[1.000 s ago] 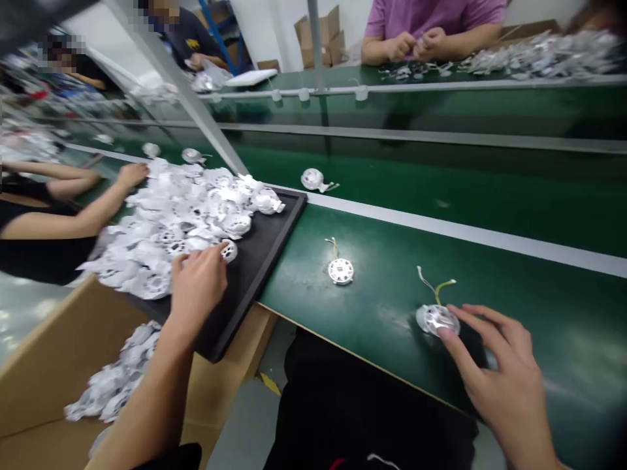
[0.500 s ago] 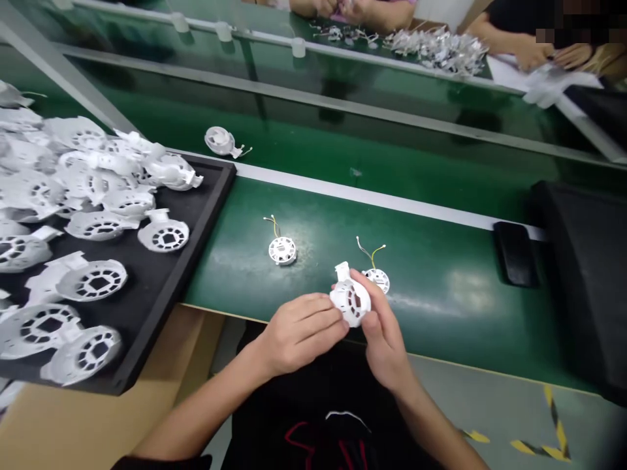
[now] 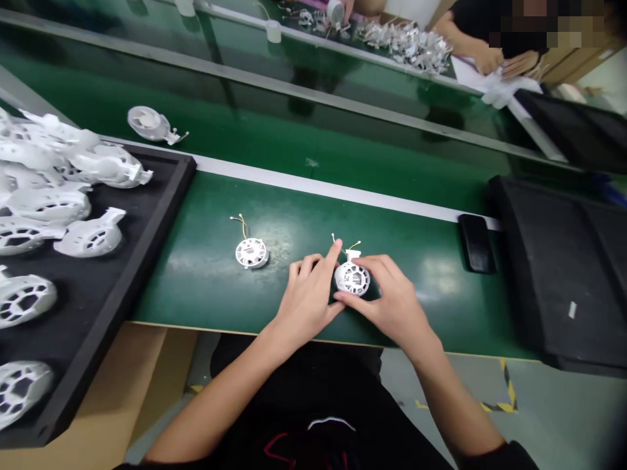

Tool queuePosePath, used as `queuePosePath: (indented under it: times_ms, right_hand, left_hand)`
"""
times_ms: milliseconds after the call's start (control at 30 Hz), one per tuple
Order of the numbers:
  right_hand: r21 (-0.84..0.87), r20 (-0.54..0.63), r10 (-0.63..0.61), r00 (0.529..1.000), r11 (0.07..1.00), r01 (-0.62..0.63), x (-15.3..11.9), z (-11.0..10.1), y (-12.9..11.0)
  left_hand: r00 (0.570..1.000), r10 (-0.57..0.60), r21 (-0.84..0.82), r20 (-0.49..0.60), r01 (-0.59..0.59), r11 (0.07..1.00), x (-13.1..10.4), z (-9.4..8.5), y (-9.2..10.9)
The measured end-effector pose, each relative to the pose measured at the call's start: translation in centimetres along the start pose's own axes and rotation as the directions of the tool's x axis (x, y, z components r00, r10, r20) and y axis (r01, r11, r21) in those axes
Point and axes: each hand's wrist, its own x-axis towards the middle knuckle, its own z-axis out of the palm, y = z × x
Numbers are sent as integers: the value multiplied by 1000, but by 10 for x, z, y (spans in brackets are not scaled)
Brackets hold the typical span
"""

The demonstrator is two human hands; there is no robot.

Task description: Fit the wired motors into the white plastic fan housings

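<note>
One long green worktop (image 3: pixel 191 294) spreads before me, edged on its far side by a white strip (image 3: pixel 313 187). Next in size, on my left, comes a black tray (image 3: pixel 83 300), a heap of white shells (image 3: pixel 44 153) at its far end and a few lying singly nearer me. To my right sits a dark panel (image 3: pixel 539 261), and low on the left, below the tray, a cardboard box (image 3: pixel 122 385) shows.

My left hand (image 3: pixel 308 287) is at the near middle of the worktop, index finger stretched out and raised, thumb by the lower edge of the piece I'm working on; whether these fingers press on it, I can't tell. My right hand (image 3: pixel 394 294) has that piece, a slotted white shell (image 3: pixel 349 279), pinched between thumb and fingers. It lies between my two hands, slotted face up, its tab pointing away from me.

Across the way, silvery parts (image 3: pixel 406 46) are piled near a co-worker's hands (image 3: pixel 494 62). Smaller again: a white unit (image 3: pixel 149 123) beyond the strip, a black phone (image 3: pixel 477 243) beside the panel, and a round slotted disc (image 3: pixel 252 252) well left of my hands. Thinnest of all, wires (image 3: pixel 353 246) poke out just past the tab.
</note>
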Motion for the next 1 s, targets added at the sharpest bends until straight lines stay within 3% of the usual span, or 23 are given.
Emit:
queuePosePath:
  times_ms: [300, 533, 667, 767, 867, 933, 1000]
  right_hand:
    - [20, 39, -50, 998, 999, 49, -3, 7, 7]
    - [31, 84, -18, 996, 999, 15, 0, 15, 15]
    - [-43, 121, -12, 993, 999, 17, 2, 14, 17]
    - [-65, 157, -3, 988, 998, 13, 8, 7, 12]
    - [-2, 172, -102, 980, 995, 103, 25, -4, 3]
    - [44, 106, -232, 967, 973, 228, 38, -10, -2]
    - [70, -22, -336, 942, 939, 336, 51, -13, -3]
  left_hand:
    - [999, -1, 14, 38, 0, 1000, 0, 3, -4]
    - [999, 8, 3, 33, -8, 1000, 1, 7, -3]
    - [999, 43, -45, 17, -43, 998, 0, 5, -5]
    - [996, 69, -190, 49, -58, 980, -1, -11, -7]
    - [995, -72, -404, 72, 95, 910, 8, -36, -7]
    - [984, -162, -501, 70, 175, 847, 22, -54, -1]
    - [985, -120, -564, 122, 168, 808, 42, -68, 9]
